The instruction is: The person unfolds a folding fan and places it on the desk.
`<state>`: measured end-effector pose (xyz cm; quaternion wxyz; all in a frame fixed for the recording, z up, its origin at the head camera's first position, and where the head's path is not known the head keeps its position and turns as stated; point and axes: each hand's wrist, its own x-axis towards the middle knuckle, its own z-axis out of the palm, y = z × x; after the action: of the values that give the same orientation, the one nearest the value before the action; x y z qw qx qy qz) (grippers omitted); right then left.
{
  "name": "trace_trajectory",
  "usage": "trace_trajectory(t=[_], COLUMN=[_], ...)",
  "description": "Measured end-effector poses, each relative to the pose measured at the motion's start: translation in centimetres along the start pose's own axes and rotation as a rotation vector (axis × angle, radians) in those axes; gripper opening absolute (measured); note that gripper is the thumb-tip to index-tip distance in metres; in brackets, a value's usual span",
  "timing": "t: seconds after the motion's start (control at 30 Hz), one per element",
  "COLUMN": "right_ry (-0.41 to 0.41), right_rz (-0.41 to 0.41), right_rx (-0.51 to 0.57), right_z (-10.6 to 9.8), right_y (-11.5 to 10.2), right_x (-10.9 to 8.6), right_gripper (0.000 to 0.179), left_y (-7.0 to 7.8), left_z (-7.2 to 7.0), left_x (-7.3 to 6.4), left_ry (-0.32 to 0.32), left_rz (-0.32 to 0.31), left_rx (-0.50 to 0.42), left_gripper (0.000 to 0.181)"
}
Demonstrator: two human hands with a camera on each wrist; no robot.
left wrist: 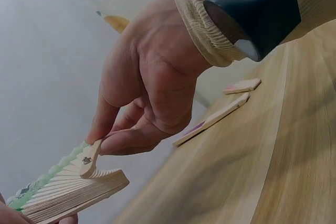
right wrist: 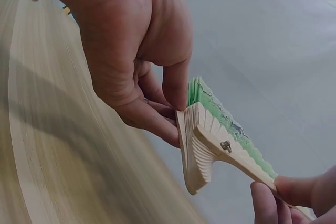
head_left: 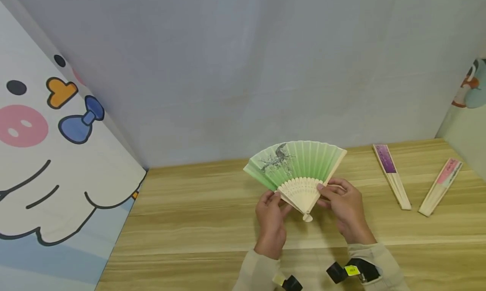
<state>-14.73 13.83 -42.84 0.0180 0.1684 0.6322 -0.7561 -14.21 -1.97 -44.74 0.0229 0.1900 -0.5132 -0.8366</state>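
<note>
A spread green folding fan (head_left: 303,160) with a dark bird-and-branch print is held up over the table. Its pale pierced ribs converge at a pivot facing me. My left hand (head_left: 270,221) pinches the left outer rib between thumb and fingers. On the opposite edge, my right hand (head_left: 347,206) pinches the other outer rib, thumb in front. From the left wrist, the right hand (left wrist: 157,72) is seen gripping a rib (left wrist: 90,163), with the remaining ribs stacked below. The right wrist view shows the left hand (right wrist: 131,51) at the bunched ribs (right wrist: 197,124).
Two folded fans lie on the wooden table (head_left: 182,215) at the right: a purple one (head_left: 391,175) and a pink one (head_left: 442,185). A grey cloth wall (head_left: 265,71) rises behind the table. A cartoon-printed panel (head_left: 57,164) stands at the left.
</note>
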Motion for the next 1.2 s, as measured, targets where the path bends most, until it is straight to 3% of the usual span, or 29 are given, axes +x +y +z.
trace_trajectory(t=[0.2, 0.7, 1.0, 1.2], right_ry=[0.031, 0.083, 0.125, 0.149], right_rz=[0.009, -0.015, -0.005, 0.033], right_rx=[0.065, 0.185, 0.318, 0.423], right_z=[0.3, 1.1, 2.0, 2.7], right_y=[0.1, 0.4, 0.7, 0.9], right_x=[-0.1, -0.3, -0.5, -0.6], right_gripper=[0.024, 0.02, 0.014, 0.013], left_y=[0.1, 0.3, 0.2, 0.6], left_z=[-0.2, -0.4, -0.4, -0.5], left_x=[0.2, 0.5, 0.9, 0.9], left_ry=[0.022, 0.075, 0.119, 0.163], left_rz=[-0.005, 0.036, 0.081, 0.095], left_rx=[-0.032, -0.144, -0.234, -0.274], left_gripper=[0.037, 0.016, 0.022, 0.013])
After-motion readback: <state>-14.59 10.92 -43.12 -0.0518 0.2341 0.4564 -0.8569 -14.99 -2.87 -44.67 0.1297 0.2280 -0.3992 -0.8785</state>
